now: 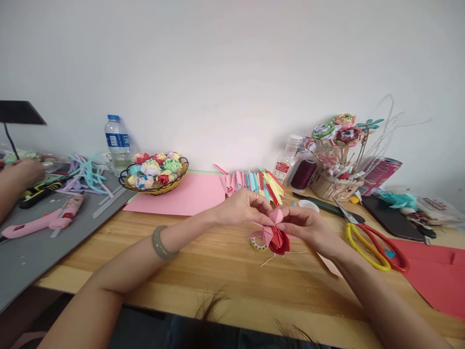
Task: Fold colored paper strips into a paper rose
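Left hand point(247, 207) pinching, right hand point(308, 227) pinching — both on the folded pink-and-red paper flower point(278, 240) over the table point(203, 271), yellow-and-red scissors point(354, 225) lying off to the right.

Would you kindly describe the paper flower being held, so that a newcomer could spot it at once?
Find the wooden table, then, right of the picture's centre, the left hand and right hand close together. Between them is the paper flower, pink on top and red below. Unlike the blooms in the yellow basket and the stemmed flowers, it is held in both hands.
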`<state>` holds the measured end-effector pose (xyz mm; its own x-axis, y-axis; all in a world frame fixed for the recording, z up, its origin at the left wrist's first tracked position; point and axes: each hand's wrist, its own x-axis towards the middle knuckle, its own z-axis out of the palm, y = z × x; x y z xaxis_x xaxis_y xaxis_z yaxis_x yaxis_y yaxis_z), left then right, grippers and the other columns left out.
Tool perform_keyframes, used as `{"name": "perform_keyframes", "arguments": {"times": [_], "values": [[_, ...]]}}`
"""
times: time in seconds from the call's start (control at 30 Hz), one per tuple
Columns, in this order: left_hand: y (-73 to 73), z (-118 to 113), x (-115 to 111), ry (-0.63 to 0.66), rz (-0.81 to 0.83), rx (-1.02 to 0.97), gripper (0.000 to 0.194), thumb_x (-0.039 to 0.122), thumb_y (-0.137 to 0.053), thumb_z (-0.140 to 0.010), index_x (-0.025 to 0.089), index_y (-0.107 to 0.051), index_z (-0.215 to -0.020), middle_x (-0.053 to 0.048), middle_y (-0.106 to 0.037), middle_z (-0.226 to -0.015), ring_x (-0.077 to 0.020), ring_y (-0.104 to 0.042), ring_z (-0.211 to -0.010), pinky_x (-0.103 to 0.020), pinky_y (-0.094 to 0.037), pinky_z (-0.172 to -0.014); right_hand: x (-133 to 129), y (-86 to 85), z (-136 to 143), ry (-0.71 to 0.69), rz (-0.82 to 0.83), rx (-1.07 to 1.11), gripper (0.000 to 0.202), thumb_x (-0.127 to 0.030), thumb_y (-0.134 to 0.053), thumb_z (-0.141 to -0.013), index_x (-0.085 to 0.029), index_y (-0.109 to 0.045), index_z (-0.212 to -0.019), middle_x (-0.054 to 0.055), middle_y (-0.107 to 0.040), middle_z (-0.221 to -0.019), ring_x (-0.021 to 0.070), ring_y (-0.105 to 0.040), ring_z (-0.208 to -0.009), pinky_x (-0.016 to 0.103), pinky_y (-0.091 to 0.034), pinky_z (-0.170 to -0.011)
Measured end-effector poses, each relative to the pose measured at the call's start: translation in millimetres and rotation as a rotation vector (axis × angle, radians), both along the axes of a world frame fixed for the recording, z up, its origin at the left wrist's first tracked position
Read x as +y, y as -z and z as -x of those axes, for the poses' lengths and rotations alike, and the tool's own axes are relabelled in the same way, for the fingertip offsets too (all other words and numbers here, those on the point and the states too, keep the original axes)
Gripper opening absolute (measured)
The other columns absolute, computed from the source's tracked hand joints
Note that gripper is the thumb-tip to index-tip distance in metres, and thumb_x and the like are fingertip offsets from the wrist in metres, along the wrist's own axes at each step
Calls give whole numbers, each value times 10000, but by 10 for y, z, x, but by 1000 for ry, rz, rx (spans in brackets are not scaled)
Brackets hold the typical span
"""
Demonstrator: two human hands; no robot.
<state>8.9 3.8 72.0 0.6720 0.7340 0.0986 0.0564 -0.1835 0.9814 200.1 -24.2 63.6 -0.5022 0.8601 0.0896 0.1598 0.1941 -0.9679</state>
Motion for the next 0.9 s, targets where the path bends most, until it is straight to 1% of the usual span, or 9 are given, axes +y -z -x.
{"name": "perform_keyframes", "arguments": {"times": [0.1,0.2,0.33,0.5,0.6,0.67,0.73,0.8,0.9], "values": [[6,4,5,35,46,-13,183,194,-702,-591,98,-627,-728,-10,-610,-691,-78,-553,-654,-220,-447,-637,-44,-26,19,-6,42,3,211,-347,-660,-695,-152,-607,-756,23,-638,-711,110,-573,-581,227,-461,-539],[22,2,7,37,60,-21,187,184,-706,-588,98,-625,-732,-12,-610,-697,-79,-554,-661,-223,-452,-639,-63,-43,26,-21,28,-35,222,-361,-640,-712,-148,-617,-770,31,-645,-712,118,-578,-569,235,-459,-528],[44,-2,16,33,74,-23,195,194,-712,-588,96,-630,-736,-15,-612,-707,-77,-553,-665,-222,-449,-645,-53,-58,18,-51,-91,-90,223,-367,-607,-740,-146,-614,-771,43,-638,-742,137,-586,-639,245,-460,-571],[55,-6,19,77,115,-47,211,211,-728,-573,94,-626,-715,-9,-606,-688,-76,-553,-651,-225,-447,-648,-68,-91,11,-65,-283,-183,182,-345,-562,-777,-168,-580,-738,28,-612,-755,142,-562,-707,252,-443,-643],[59,-7,22,102,116,-17,213,210,-726,-575,93,-629,-725,-11,-607,-688,-79,-557,-646,-231,-453,-650,-87,-98,23,-87,-319,-231,177,-333,-539,-792,-168,-575,-739,24,-615,-740,144,-556,-709,262,-436,-666],[59,-7,25,107,110,-15,200,197,-716,-588,94,-633,-738,-12,-610,-701,-77,-560,-652,-229,-455,-655,-97,-89,33,-65,-295,-232,192,-341,-545,-785,-161,-582,-728,29,-623,-724,149,-561,-697,267,-439,-656],[51,-7,27,101,105,-21,182,181,-705,-599,94,-632,-741,-9,-611,-705,-71,-560,-654,-222,-451,-657,-104,-70,40,-27,-231,-191,202,-347,-568,-769,-154,-594,-714,32,-630,-709,148,-570,-674,263,-444,-629],[39,-5,24,92,102,-26,163,168,-696,-607,94,-629,-736,-2,-607,-694,-62,-556,-644,-213,-446,-651,-102,-46,38,-6,-134,-103,189,-339,-601,-748,-151,-600,-722,29,-640,-702,139,-583,-641,251,-448,-593],[27,-2,14,93,102,-36,149,159,-693,-607,92,-619,-717,8,-599,-671,-54,-548,-628,-207,-440,-637,-78,-18,18,-29,20,16,165,-303,-648,-717,-149,-597,-746,25,-660,-702,126,-602,-613,234,-455,-564]]}}
